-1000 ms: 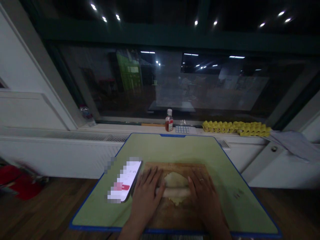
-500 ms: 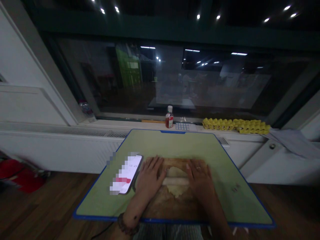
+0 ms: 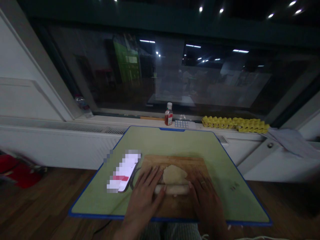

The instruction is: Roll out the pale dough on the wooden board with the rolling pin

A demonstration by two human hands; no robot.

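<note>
A pale rolling pin [image 3: 172, 189] lies crosswise on a wooden board [image 3: 185, 160], over the near edge of a flat piece of dough [image 3: 174, 174]. My left hand [image 3: 146, 188] rests on the pin's left end, fingers stretched forward and thumb along the pin. At its right end my right hand [image 3: 203, 191], wearing a ring, presses down with its fingers also stretched out. Both palms cover the pin's ends, and neither hand's fingers wrap round it. The dough spreads on the far side of the pin, between the hands.
The board sits on a green, blue-edged table [image 3: 155, 141]. Left of the board lies a lit phone [image 3: 125, 171], a cable beside it. A small bottle of reddish liquid [image 3: 169, 115] and yellow egg cartons [image 3: 235, 124] stand on the windowsill.
Both hands have rolled the pin towards me, from across the middle of the dough to its near edge. More of the dough's far part now shows.
</note>
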